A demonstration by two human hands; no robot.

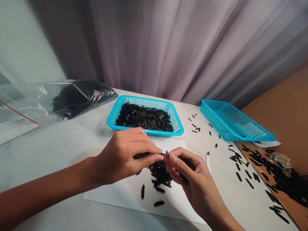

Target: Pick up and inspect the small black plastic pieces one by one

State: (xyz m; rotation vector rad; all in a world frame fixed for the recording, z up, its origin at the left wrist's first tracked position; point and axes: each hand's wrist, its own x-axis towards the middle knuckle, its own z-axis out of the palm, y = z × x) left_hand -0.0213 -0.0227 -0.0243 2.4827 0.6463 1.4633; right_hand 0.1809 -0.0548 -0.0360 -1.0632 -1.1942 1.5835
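Note:
My left hand (126,155) and my right hand (189,175) meet above a white paper sheet (131,194) on the table. Both pinch the same small black stick-shaped piece (164,154) between thumb and fingertips. My right hand also seems to cup more black pieces in its palm. Under the hands lies a small heap of the same black pieces (160,174), with a few loose ones in front of it.
A blue basket (113,118) full of black pieces stands behind the hands. Another blue basket (236,123) sits at the right. A clear bag of black pieces (78,97) lies at the left. Loose pieces litter the table's right side and a brown board (280,174).

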